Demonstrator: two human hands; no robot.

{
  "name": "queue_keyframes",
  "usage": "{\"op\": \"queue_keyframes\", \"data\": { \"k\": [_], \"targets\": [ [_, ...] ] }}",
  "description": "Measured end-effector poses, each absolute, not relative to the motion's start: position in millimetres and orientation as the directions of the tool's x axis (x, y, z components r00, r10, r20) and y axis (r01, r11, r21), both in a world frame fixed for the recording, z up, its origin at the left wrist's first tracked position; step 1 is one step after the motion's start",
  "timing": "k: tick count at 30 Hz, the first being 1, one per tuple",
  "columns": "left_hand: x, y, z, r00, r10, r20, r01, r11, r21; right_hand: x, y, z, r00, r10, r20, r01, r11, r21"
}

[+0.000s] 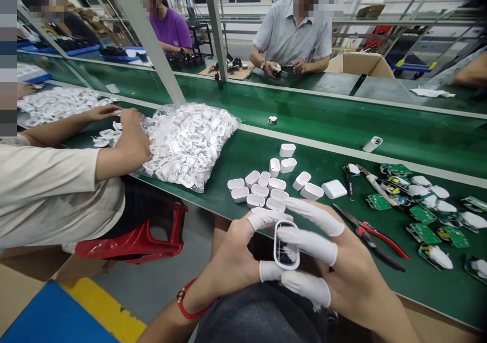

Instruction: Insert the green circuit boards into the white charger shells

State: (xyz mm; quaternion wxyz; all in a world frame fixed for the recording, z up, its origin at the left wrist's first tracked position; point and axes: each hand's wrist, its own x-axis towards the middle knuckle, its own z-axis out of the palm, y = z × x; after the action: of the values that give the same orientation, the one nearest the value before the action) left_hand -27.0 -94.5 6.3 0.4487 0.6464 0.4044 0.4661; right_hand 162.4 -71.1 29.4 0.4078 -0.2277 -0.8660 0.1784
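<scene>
Above my lap, both hands hold one white plastic housing [286, 266] with its open end facing me; dark parts and thin metal pins show inside. My left hand [238, 251], in white finger cots, grips its left side between thumb and finger. From the right, my right hand [342, 262] closes around it, one covered fingertip laid across the opening. Just beyond my fingers stand several empty white housings [255, 201] on the green bench. A closed-looking white housing [334, 189] lies to their right. Red-handled pliers [365, 229] rest beside my right hand.
Several green circuit boards [422, 234] with white parts spread over the right of the bench [327, 302], near black tweezers [350, 183]. A bag of white plastic parts [186, 145] sits left, beside a co-worker's arm [124, 147]. Beyond runs a green conveyor [323, 114]. A red stool [133, 241] stands left.
</scene>
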Motion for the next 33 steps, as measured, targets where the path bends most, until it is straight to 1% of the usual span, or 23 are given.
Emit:
{"op": "queue_keyframes", "data": {
  "k": [2, 4, 5, 7, 8, 10, 12, 14, 16, 17, 21, 24, 26, 28, 30, 31, 32, 33],
  "targets": [
    [-25, -95, 2, 0.156, 0.935, 0.320, 0.196, -0.346, 0.917, 162, -72, 20, -0.449, 0.696, 0.560, 0.200, 0.689, -0.697],
    [-21, -95, -5, 0.069, 0.888, 0.454, 0.293, -0.453, 0.842, 159, -73, 10, -0.404, 0.826, 0.393, 0.093, 0.464, -0.881],
    [-18, -94, -9, 0.039, 0.856, 0.516, 0.331, -0.498, 0.802, 156, -74, 5, -0.416, 0.856, 0.308, 0.041, 0.356, -0.934],
    [-14, -93, -16, 0.003, 0.799, 0.602, 0.389, -0.555, 0.735, 148, -75, -3, -0.454, 0.870, 0.192, -0.071, 0.180, -0.981],
    [-12, -93, -18, -0.005, 0.776, 0.631, 0.414, -0.573, 0.707, 143, -76, -6, -0.456, 0.874, 0.169, -0.141, 0.116, -0.983],
    [-10, -91, -21, -0.014, 0.735, 0.678, 0.469, -0.594, 0.653, 134, -76, -10, -0.434, 0.886, 0.166, -0.289, 0.038, -0.957],
    [-10, -90, -22, -0.007, 0.689, 0.725, 0.521, -0.616, 0.591, 127, -77, -12, -0.401, 0.898, 0.183, -0.405, 0.006, -0.914],
    [-10, -89, -22, 0.014, 0.635, 0.772, 0.543, -0.653, 0.528, 122, -76, -14, -0.366, 0.912, 0.185, -0.486, -0.017, -0.874],
    [-11, -88, -23, 0.031, 0.617, 0.787, 0.543, -0.671, 0.504, 119, -75, -18, -0.336, 0.926, 0.171, -0.516, -0.029, -0.856],
    [-10, -88, -24, 0.027, 0.628, 0.778, 0.545, -0.661, 0.515, 118, -75, -20, -0.316, 0.933, 0.173, -0.512, -0.014, -0.859],
    [-10, -87, -31, -0.064, 0.725, 0.685, 0.537, -0.554, 0.637, 120, -76, -30, -0.260, 0.931, 0.258, -0.431, 0.127, -0.893],
    [-8, -87, -34, -0.142, 0.775, 0.616, 0.515, -0.474, 0.714, 124, -79, -38, -0.189, 0.921, 0.339, -0.275, 0.282, -0.919],
    [-7, -86, -33, -0.166, 0.783, 0.600, 0.522, -0.446, 0.727, 125, -82, -42, -0.130, 0.909, 0.396, -0.172, 0.373, -0.912],
    [-5, -86, -30, -0.154, 0.750, 0.644, 0.566, -0.467, 0.679, 124, -83, -43, -0.070, 0.903, 0.424, -0.121, 0.415, -0.902],
    [-5, -86, -28, -0.094, 0.700, 0.708, 0.618, -0.516, 0.593, 120, -83, -40, 0.010, 0.922, 0.388, -0.164, 0.384, -0.909],
    [-6, -86, -28, -0.056, 0.686, 0.725, 0.621, -0.545, 0.563, 118, -83, -38, 0.040, 0.944, 0.326, -0.244, 0.326, -0.913],
    [-8, -85, -30, -0.017, 0.691, 0.723, 0.601, -0.571, 0.559, 116, -82, -34, 0.050, 0.971, 0.232, -0.359, 0.234, -0.903],
    [-11, -85, -32, 0.010, 0.703, 0.711, 0.567, -0.590, 0.575, 116, -80, -31, 0.041, 0.992, 0.121, -0.488, 0.125, -0.864]
  ]
}}
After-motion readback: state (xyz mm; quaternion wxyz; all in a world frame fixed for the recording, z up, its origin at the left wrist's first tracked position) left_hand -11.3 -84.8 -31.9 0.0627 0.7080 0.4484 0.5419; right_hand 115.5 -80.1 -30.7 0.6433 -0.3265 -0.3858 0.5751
